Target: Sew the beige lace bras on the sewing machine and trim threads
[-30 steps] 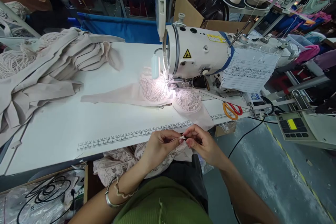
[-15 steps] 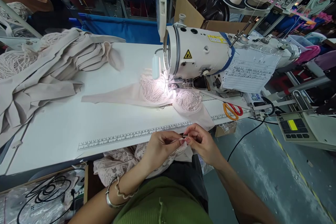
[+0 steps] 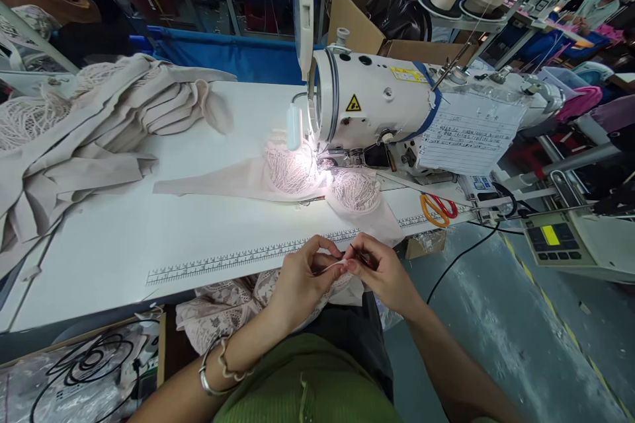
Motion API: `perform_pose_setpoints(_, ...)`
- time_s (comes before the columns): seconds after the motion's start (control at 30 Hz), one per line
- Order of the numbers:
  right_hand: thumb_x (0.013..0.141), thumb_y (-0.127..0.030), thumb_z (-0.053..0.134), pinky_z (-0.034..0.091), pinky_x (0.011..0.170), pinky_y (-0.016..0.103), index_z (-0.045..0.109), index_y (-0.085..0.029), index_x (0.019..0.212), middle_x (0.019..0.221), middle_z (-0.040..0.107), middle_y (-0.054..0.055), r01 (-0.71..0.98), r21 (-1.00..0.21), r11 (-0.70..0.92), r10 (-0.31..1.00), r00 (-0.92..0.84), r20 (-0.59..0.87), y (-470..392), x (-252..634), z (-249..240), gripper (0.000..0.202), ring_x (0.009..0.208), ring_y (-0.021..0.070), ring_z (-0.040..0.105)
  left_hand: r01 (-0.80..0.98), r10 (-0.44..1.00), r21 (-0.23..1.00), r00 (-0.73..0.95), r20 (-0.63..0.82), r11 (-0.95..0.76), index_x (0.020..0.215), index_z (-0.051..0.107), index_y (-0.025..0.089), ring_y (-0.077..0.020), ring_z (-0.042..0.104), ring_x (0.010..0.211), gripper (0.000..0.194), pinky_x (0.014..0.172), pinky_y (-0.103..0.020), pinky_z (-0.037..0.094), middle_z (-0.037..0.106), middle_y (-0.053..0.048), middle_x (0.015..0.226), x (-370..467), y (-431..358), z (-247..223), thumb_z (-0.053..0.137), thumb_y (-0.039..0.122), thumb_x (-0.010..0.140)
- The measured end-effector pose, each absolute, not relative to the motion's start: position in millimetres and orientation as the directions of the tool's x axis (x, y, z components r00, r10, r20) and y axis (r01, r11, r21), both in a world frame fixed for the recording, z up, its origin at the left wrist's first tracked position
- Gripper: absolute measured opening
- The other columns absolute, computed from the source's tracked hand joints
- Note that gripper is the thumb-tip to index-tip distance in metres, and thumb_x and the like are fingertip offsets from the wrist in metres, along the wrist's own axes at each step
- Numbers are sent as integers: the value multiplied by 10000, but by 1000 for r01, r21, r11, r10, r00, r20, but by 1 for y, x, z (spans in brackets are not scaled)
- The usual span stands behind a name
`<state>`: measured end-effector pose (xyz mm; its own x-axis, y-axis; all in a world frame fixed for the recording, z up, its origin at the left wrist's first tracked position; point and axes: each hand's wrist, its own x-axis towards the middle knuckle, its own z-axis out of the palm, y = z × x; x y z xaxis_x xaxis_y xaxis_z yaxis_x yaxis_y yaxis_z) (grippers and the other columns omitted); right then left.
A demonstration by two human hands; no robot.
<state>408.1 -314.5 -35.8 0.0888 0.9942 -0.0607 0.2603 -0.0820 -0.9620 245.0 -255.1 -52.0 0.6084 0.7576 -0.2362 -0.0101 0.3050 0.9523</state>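
A thin pale strap [image 3: 331,266] is pinched between both hands just in front of the near edge of the worktop [image 3: 149,225], above the person's lap. The left hand [image 3: 302,281] is closed on one end of it between thumb and fingertips; the right hand [image 3: 380,271] is closed on the other end and seems also to pinch a small dark part, too small to make out. The strap appears to run down into the lace garment [image 3: 233,301] bunched on the lap. By the look of it this is a fine fitting step, feeding or folding the strap end by hand; the next move would call for a steady pinch and close aim, since the piece is small and limp.

Beyond, a lace bra [image 3: 317,178] lies under the lit needle area of the sewing machine [image 3: 377,106], with orange-handled scissors [image 3: 439,206] to its right. A printed ruler scale [image 3: 253,254] runs along the worktop's front; its figures are too small to read. The machine carries a yellow warning triangle [image 3: 353,104] and a yellow label, and a handwritten sheet [image 3: 469,135] is taped on, none of it legible. A heap of beige cloth [image 3: 84,132] sits far left
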Motion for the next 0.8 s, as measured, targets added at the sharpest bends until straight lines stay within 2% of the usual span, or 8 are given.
perform_pose_setpoints(0.1, 910, -416, 675, 377, 543, 236, 615, -201, 761, 711, 555, -19, 340, -938, -64, 988, 152, -13, -315, 407, -37, 268, 599, 110, 484, 42, 764, 983, 623, -167, 181, 901, 594, 206, -130, 627, 569, 203, 534, -193, 424, 762, -9, 711, 242, -253, -57, 710, 365, 851)
perform_pose_setpoints(0.17, 931, -380, 649, 390, 525, 232, 618, -206, 795, 661, 573, -30, 393, -918, -46, 975, 216, 44, -319, 409, -37, 223, 547, 105, 510, 122, 785, 991, 618, -39, -47, 904, 651, 208, -166, 683, 684, 129, 613, -232, 469, 775, -26, 789, 234, -246, -63, 681, 331, 878)
perform_pose_setpoints(0.27, 978, -336, 594, 377, 453, 221, 597, -222, 860, 540, 554, -68, 392, -920, 1, 945, 300, 129, -331, 418, -33, 164, 413, 92, 502, 225, 722, 879, 670, 175, -421, 846, 716, 207, -182, 665, 685, 125, 717, -302, 486, 750, -29, 762, 213, -232, -75, 669, 308, 900)
perform_pose_setpoints(0.33, 993, -326, 584, 370, 419, 223, 595, -231, 876, 489, 536, -80, 371, -927, 50, 926, 332, 183, -341, 424, -28, 152, 365, 97, 501, 223, 649, 823, 729, 215, -523, 822, 732, 206, -186, 652, 670, 146, 777, -337, 490, 734, -31, 731, 197, -223, -81, 668, 305, 908)
perform_pose_setpoints(0.43, 994, -332, 596, 371, 394, 245, 614, -236, 892, 489, 541, -68, 342, -934, 106, 915, 334, 226, -352, 431, -24, 141, 348, 117, 515, 216, 646, 853, 744, 171, -475, 832, 755, 214, -217, 678, 793, 131, 795, -331, 507, 749, -64, 823, 178, -218, -85, 670, 289, 897)
perform_pose_setpoints(0.6, 974, -356, 635, 393, 373, 267, 618, -235, 874, 751, 666, 3, 247, -952, 183, 883, 385, 269, -356, 436, -30, 159, 345, 89, 518, 208, 795, 967, 606, -10, -146, 848, 727, 196, -194, 676, 809, 107, 713, -264, 514, 731, -64, 861, 168, -225, -79, 694, 298, 857)
perform_pose_setpoints(0.7, 956, -366, 667, 398, 370, 266, 614, -239, 878, 751, 652, -8, 186, -968, 166, 879, 418, 231, -354, 441, -38, 157, 356, 87, 519, 96, 856, 995, 511, -72, 26, 821, 697, 176, -177, 649, 773, 147, 682, -254, 500, 707, -54, 815, 169, -229, -78, 772, 295, 779)
perform_pose_setpoints(0.8, 963, -374, 655, 394, 364, 264, 621, -240, 876, 736, 652, -7, 141, -981, 135, 893, 412, 182, -352, 447, -46, 164, 367, 96, 529, -56, 861, 995, 507, -42, 82, 779, 697, 175, -171, 638, 797, 115, 718, -272, 508, 681, -50, 819, 171, -231, -76, 792, 233, 752)
